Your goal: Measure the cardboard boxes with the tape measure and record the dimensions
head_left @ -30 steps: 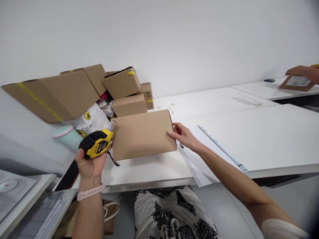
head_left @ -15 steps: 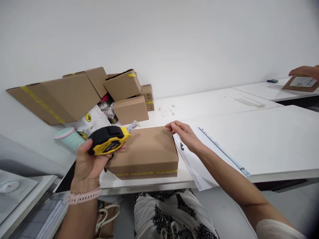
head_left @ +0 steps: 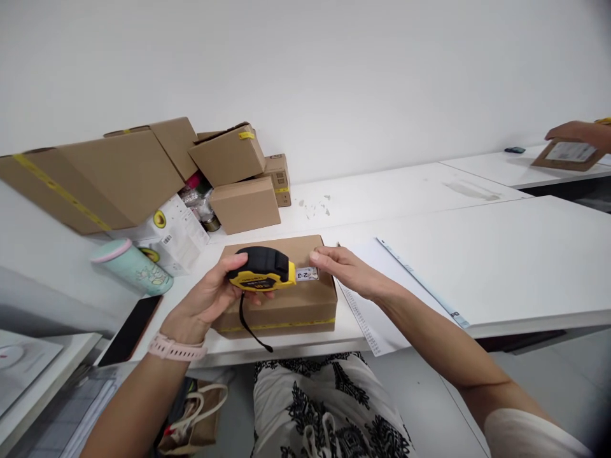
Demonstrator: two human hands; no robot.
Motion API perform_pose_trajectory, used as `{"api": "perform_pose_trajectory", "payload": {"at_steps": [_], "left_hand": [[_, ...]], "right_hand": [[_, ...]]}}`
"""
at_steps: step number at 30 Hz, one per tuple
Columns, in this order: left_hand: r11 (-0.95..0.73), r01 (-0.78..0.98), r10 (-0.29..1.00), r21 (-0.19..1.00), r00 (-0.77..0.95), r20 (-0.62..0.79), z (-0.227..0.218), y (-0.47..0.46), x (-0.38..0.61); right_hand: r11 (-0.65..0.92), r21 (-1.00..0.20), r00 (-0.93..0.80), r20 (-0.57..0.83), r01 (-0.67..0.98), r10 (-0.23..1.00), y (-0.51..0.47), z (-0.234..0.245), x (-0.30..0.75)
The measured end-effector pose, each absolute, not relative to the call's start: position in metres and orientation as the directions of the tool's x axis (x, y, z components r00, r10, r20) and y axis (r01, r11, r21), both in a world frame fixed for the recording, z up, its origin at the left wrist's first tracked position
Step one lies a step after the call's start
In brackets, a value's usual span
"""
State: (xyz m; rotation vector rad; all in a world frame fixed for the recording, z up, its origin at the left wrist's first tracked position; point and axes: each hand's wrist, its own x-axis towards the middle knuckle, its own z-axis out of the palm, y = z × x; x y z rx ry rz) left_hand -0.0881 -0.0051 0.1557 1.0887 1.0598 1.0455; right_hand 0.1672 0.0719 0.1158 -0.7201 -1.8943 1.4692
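My left hand (head_left: pixel 214 289) is wrapped round a black and yellow tape measure (head_left: pixel 261 270), held above a closed brown cardboard box (head_left: pixel 281 305). A short length of white tape blade (head_left: pixel 306 274) sticks out to the right, and a black wrist strap hangs from the case. Right beside the blade's end is my right hand (head_left: pixel 351 268), its thumb and fingers pressed together over the box's right side. Whether they grip anything I cannot tell. Yellow tape runs along the box's front face.
A spiral notebook (head_left: pixel 377 312) and a pale blue strip (head_left: pixel 420 280) lie to the right. On the left are a mint tumbler (head_left: pixel 136 267), a phone (head_left: pixel 131 331) and stacked cardboard boxes (head_left: pixel 245 207). Another person's hand (head_left: pixel 580 132) is on a labelled parcel (head_left: pixel 568 154), far right.
My left hand has brought the tape measure rightward over the box, closer to my right hand. My right hand has shifted slightly left and down. The phone now shows fully.
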Motion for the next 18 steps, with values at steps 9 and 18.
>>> {"api": "perform_pose_trajectory", "payload": {"at_steps": [9, 18], "left_hand": [[0.124, 0.000, 0.958, 0.992, -0.262, -0.120, 0.175, 0.008, -0.183], [0.140, -0.106, 0.927, 0.984, -0.334, -0.168, 0.147, 0.022, -0.234]], "right_hand": [[0.133, -0.991, -0.495, 0.127, -0.025, 0.860, 0.109, 0.069, 0.203], [0.174, -0.983, -0.463, 0.182, -0.061, 0.868, 0.101, 0.048, 0.170]]}}
